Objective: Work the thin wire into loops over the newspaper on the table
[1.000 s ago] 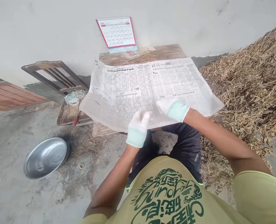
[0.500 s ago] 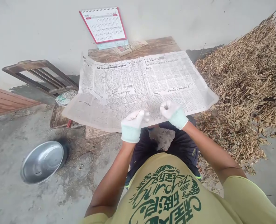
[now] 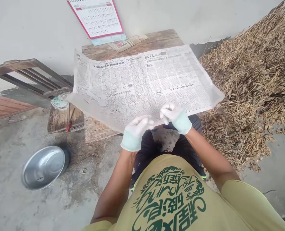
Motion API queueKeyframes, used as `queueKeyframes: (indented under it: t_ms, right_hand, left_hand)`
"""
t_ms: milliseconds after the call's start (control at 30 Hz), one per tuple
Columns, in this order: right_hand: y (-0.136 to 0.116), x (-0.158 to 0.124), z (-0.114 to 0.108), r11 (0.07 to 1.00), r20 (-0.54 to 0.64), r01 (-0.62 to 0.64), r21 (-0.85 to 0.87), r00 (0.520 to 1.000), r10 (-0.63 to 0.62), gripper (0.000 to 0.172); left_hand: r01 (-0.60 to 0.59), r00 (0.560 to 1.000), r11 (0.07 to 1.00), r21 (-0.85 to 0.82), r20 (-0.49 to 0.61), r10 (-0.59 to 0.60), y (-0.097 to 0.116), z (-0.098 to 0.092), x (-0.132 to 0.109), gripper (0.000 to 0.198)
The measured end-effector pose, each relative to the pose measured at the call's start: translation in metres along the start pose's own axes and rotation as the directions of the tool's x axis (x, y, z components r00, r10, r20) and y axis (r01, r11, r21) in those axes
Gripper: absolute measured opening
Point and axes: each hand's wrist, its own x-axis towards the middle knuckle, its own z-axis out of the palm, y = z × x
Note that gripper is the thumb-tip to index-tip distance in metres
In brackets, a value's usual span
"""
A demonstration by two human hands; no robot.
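A wide newspaper sheet (image 3: 178, 73) lies over a small wooden table, its near edge hanging past the tabletop. Rows of thin, dark round outlines cover its middle; whether they are drawn or lie on it I cannot tell. My left hand (image 3: 138, 126), in a white glove with a mint cuff, is at the near edge with fingers pinched together. To its right, my right hand (image 3: 173, 114), gloved alike, is closed with thumb and forefinger bent together over the sheet. A small gap separates the hands. Anything between the fingertips is too small to make out.
The wooden table (image 3: 166, 37) stands against the wall with a desk calendar (image 3: 96, 19) and folded paper (image 3: 125, 43). A chair (image 3: 53, 118) at left bears a plastic bag (image 3: 59, 102) and red-handled tool (image 3: 68, 125). A metal basin (image 3: 44, 166) sits on the floor; dry stalks (image 3: 248, 96) pile at right.
My hands have drawn slightly closer together, and my left fingers are more bunched. The sheet's near left edge has shifted, showing more of the chair seat and the red-handled tool. The view has tilted slightly.
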Motion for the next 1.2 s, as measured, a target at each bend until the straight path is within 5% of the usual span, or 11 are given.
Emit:
queueKeyframes:
  t_ms: [133, 333, 533, 833, 1200]
  right_hand:
    - [-0.001, -0.006, 0.006, 0.998, 0.003, 0.059, -0.016, 0.998, -0.059, 0.026]
    - [0.013, 0.0, 0.002, 0.996, 0.027, 0.031, 0.084, 0.999, -0.033, 0.023]
    - [0.031, 0.003, -0.004, 0.985, 0.068, -0.029, 0.171, 0.998, 0.017, 0.015]
    - [0.046, 0.004, -0.003, 0.974, 0.004, 0.013, 0.226, 1.0, -0.015, 0.018]
    - [0.044, 0.001, -0.009, 0.976, 0.029, -0.027, 0.216, 0.999, 0.021, 0.018]
  left_hand:
    - [0.002, 0.992, 0.995, 0.1, 0.122, -0.014, -0.013, 0.009, -0.002, 0.041]
    - [0.024, 1.0, 0.959, 0.284, -0.015, -0.021, -0.02, 0.021, -0.001, 0.034]
    - [0.039, 0.999, 0.93, 0.367, -0.018, -0.034, -0.022, 0.02, -0.001, 0.029]
    - [0.12, 0.986, 0.981, 0.151, 0.097, -0.135, -0.042, 0.018, -0.002, 0.026]
    - [0.148, 0.979, 0.956, 0.253, 0.103, -0.179, -0.032, 0.028, -0.009, 0.018]
